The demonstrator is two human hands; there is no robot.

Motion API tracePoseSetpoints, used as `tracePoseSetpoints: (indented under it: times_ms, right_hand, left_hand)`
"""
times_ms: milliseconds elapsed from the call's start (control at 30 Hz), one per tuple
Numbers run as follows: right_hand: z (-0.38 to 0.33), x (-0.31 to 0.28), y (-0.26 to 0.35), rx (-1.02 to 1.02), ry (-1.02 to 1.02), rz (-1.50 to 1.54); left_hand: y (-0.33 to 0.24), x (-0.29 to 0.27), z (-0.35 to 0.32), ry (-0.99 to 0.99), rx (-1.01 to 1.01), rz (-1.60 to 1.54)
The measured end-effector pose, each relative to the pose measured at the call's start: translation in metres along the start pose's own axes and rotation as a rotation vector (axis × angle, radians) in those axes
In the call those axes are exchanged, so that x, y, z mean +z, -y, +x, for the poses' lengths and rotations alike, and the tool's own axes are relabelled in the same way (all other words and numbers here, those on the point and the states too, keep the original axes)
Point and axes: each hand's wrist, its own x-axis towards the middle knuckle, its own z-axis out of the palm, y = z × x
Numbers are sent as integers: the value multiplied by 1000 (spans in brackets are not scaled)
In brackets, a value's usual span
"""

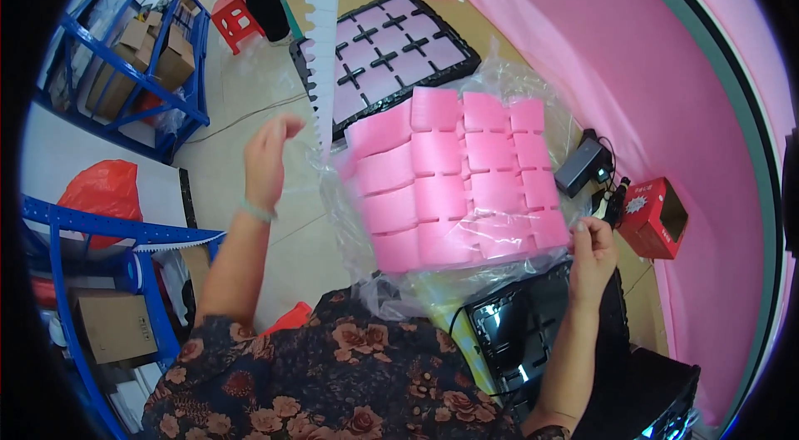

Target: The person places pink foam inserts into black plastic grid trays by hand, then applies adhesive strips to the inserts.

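Pink foam blocks (466, 182), ranked in slotted rows, rest partly under a clear plastic bag (343, 223) in front of a floral shirt (333, 382). The left hand (268, 161) hovers apart from the bag, its empty fingers loosely curled; the right hand (593, 248) pinches the plastic's edge between narrowed fingers. Beyond lies a black tray (473, 57); a red box (651, 232) sits at right.

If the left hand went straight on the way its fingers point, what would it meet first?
Probably the white notch-edged strip, just up and right of the left hand. Depth is unclear, so it might pass in front or behind.
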Motion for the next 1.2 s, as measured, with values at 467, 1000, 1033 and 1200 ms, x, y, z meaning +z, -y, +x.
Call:
tracePoseSetpoints:
  times_ms: [467, 1000, 1033, 1200]
  right_hand:
    - [-100, 83, 30, 118, 30, 104]
    - [-153, 43, 36, 87, 270, -61]
    - [-154, 26, 31, 162, 130, 12]
    - [-75, -18, 24, -12, -28, -242]
  left_hand:
    - [-55, -67, 75, 1720, 138, -574]
    - [-91, 190, -48, 961, -585, -836]
    - [-79, 180, -33, 894, -486, -762]
    - [42, 96, -14, 279, -509, -322]
